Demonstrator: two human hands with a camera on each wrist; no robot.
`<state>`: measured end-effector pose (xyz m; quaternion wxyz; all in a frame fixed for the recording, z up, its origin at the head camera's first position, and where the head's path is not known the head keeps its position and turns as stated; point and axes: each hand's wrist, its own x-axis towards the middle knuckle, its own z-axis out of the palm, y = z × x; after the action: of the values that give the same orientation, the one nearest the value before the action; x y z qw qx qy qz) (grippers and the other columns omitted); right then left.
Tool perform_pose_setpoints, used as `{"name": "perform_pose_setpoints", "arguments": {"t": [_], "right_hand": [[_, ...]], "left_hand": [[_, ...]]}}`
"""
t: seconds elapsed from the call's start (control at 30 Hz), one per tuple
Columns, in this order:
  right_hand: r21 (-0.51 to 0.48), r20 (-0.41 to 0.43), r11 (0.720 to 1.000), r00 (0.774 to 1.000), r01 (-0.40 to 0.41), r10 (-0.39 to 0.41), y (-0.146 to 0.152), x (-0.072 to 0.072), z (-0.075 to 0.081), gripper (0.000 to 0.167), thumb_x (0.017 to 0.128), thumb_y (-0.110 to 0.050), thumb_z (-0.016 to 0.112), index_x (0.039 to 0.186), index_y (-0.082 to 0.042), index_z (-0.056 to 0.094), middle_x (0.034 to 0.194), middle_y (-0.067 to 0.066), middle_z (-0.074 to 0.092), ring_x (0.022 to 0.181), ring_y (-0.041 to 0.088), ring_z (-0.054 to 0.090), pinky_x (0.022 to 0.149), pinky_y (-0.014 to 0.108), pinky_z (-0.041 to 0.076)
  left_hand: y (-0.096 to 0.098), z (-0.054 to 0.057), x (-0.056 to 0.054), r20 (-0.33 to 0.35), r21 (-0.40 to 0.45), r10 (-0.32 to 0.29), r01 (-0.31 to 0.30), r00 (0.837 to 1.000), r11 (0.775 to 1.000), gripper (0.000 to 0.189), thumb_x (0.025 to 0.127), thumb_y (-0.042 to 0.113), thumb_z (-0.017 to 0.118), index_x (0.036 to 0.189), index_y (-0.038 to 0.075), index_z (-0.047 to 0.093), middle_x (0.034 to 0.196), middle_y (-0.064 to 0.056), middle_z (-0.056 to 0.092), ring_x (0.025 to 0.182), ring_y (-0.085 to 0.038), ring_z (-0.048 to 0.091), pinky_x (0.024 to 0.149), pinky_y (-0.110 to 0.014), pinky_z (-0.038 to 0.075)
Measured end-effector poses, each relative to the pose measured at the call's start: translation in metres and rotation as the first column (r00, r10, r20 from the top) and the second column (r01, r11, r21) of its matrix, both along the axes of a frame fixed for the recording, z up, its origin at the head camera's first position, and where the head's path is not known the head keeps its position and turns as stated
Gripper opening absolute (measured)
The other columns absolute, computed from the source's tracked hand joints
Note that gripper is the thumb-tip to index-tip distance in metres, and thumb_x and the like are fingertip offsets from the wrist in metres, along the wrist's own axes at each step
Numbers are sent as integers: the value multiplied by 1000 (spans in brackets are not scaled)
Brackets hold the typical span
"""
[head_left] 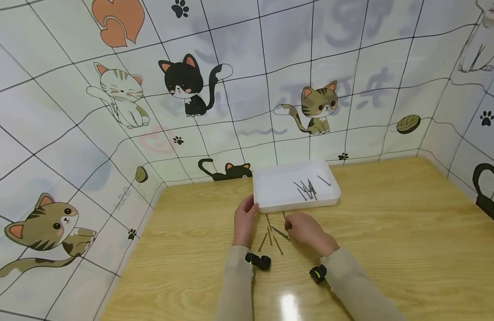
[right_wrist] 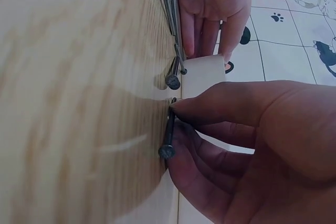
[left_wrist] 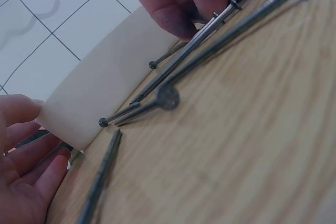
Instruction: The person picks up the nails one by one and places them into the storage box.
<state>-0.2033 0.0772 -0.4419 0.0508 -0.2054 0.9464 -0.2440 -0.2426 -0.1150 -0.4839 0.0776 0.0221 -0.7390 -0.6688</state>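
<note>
A shallow white tray holds several loose nails, most of them bunched toward its right side. My left hand grips the tray's front left corner, thumb by the rim, as the left wrist view shows. In front of the tray, several dark nails lie scattered on the wooden table. My right hand is low over the right side of these; in the right wrist view its thumb and fingers pinch one nail close to the tabletop. The fingers partly hide that nail in the head view.
Behind the tray and at both sides rise walls covered with a grid-and-cat print. The back edge of the tray stands close to the rear wall. A dark wrist camera is strapped over the left sleeve, another camera over the right.
</note>
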Motion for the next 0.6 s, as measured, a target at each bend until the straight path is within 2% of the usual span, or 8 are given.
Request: {"name": "perform_pose_setpoints", "arguments": {"t": [0.13, 0.27, 0.47, 0.6], "right_hand": [[19, 10, 1000, 1000, 1, -1, 0, 0, 1, 8, 78, -2, 60, 80, -9, 65, 78, 0, 61, 68, 16, 54, 60, 33, 44], [19, 8, 1000, 1000, 9, -9, -2, 3, 3, 13, 77, 0, 57, 72, -10, 63, 70, -2, 57, 59, 14, 44, 54, 30, 38], [52, 1, 998, 999, 39, -39, -4, 7, 4, 24, 73, 4, 52, 56, -13, 51, 54, -4, 41, 50, 13, 29, 48, 26, 25], [73, 5, 997, 999, 36, -37, -6, 11, 4, 27, 74, 4, 54, 55, -13, 45, 53, -2, 34, 51, 14, 24, 48, 27, 21]], "left_hand": [[0, -3, -2, -19, -5, 0, 0, 1000, 1000, 39, 89, 21, 54, 127, 12, 50, 124, -3, 53, 113, -16, 47, 94, -37, 36], [-1, -3, -2, -19, -9, 3, -3, 1000, 1000, 40, 89, 22, 54, 128, 13, 50, 124, -3, 53, 113, -16, 47, 94, -37, 36], [0, -1, 0, -17, -16, -6, 6, 1000, 1000, 40, 89, 21, 55, 128, 13, 50, 124, -5, 52, 113, -18, 47, 94, -39, 36], [0, -2, 1, -8, -18, -6, 6, 1000, 1000, 41, 89, 22, 55, 128, 13, 50, 125, -4, 52, 114, -17, 47, 94, -38, 36]]}}
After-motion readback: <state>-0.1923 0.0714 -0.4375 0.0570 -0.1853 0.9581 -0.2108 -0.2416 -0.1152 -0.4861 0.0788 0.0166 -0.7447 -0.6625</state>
